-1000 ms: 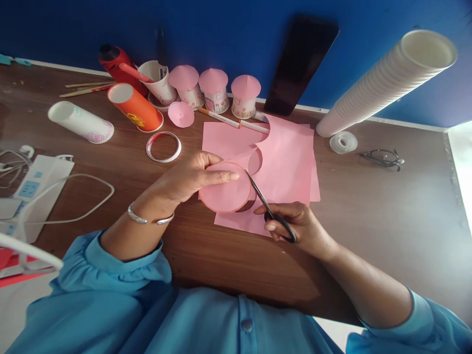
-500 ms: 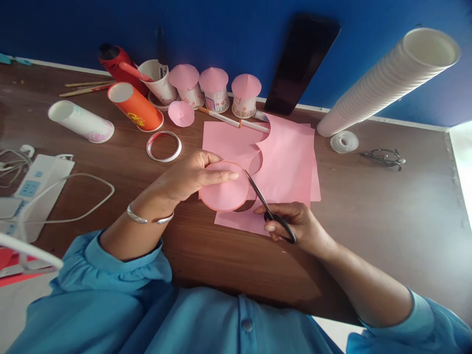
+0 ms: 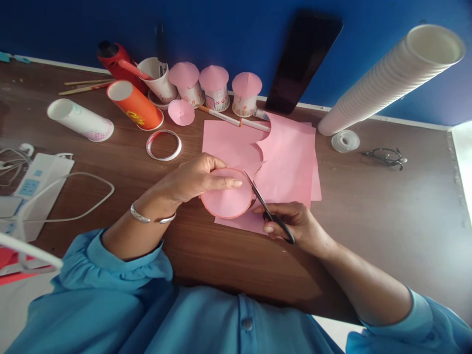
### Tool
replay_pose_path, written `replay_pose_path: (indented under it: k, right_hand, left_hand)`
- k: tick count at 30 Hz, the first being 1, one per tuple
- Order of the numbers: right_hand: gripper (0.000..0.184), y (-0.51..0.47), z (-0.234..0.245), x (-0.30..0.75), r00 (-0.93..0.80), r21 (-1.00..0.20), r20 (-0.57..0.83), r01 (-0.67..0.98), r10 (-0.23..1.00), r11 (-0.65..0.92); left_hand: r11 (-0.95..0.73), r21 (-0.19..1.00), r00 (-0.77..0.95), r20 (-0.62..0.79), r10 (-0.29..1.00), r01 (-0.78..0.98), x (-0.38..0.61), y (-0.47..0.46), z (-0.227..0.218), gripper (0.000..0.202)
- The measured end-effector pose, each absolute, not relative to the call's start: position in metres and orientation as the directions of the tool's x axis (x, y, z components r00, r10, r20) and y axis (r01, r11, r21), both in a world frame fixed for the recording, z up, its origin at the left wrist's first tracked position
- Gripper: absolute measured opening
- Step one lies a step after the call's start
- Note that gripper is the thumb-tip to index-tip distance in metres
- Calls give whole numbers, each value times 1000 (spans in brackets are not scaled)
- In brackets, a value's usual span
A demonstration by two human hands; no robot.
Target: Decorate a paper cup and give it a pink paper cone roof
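Note:
My left hand (image 3: 197, 177) pinches a round pink paper disc (image 3: 227, 199), thumb under it and fingers laid across its top. My right hand (image 3: 298, 226) is closed on black-handled scissors (image 3: 266, 209), whose blades point up-left and touch the disc's right edge. Both hands work over a stack of pink paper sheets (image 3: 285, 162) with curved cut-outs along its left side, lying on the brown wooden table (image 3: 228, 255).
Three paper cups with pink cone lids (image 3: 215, 87), a loose pink cone (image 3: 181, 112), an orange tube (image 3: 134, 104), a white tube (image 3: 79, 120), a tape ring (image 3: 163, 145), markers (image 3: 236, 120), a long stack of white cups (image 3: 391, 76), a dark phone (image 3: 302, 59), glasses (image 3: 385, 157), a power strip (image 3: 35, 187).
The disc has come lower and closer to the table, and turned slightly in my left hand. The scissor blades have closed in on its right edge. The cut-out hole behind is now hidden.

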State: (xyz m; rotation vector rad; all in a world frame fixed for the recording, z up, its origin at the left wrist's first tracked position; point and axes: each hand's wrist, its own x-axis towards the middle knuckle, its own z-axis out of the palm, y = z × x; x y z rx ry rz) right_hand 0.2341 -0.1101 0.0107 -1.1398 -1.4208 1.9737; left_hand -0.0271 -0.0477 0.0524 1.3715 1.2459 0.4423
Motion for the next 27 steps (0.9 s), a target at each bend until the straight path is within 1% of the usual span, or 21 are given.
replay_pose_path:
  k: [3,5,10,13,17,22,27]
  right_hand:
    - [50,-111,9,234,-558,-930,-346,94,754,-356]
    - [50,-111,8,233,-561,-930,-339,78,755,-360]
    - [49,-112,8,234,-562,-928,-339,69,754,-366]
    - [49,-111,9,233,-561,-928,-343,78,753,-364]
    - [55,-111,11,233,-558,-930,-344,91,755,-356]
    - [61,-111,12,232,-558,-920,-367,96,745,-381]
    - [62,-110,14,232,-550,-919,-372,107,748,-379]
  left_hand:
    - [220,866,403,-417,815,450,-25,-48,51,50]
    - [209,871,409,-406,817,445,-24,-48,51,53]
    - [217,886,461,-406,789,409,-21,-47,53,43]
    - [209,880,445,-405,798,425,-21,-48,54,46]
    - [206,877,431,-403,807,433,-21,-48,56,49]
    - [219,876,443,-416,794,430,-21,-47,54,46]
    - [227,870,430,-424,797,437,-21,-47,54,47]
